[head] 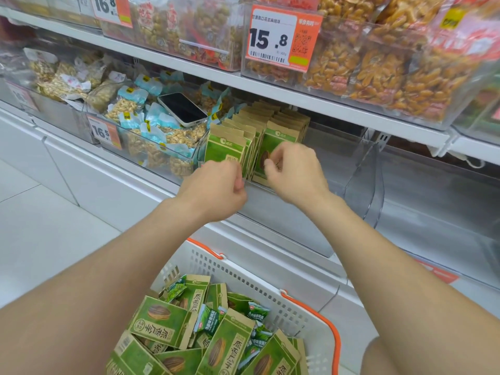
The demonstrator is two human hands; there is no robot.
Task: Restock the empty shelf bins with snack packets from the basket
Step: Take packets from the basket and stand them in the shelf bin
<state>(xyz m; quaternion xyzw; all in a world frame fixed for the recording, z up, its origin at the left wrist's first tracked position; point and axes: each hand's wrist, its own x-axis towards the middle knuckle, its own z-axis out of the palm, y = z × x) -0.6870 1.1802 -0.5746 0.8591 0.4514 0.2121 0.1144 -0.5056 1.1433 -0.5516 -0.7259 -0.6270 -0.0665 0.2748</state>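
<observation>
Pinching packets (225,148) (upright, green) are left hand (216,186) and right hand (296,175).

Bright, even white light falls from above, and shadows are soft and pale, with only a faint band under the shelf (338,110). Glare streaks the top bins (405,31) at upper right and sheens the phone (181,109). The centre is sharp: the price tag (281,36) and packets (224,147) read clearly. The left hand (216,190) is slightly motion-blurred at the fingertips. Upper corners smear, and straight lines bow toward the frame edges.
</observation>
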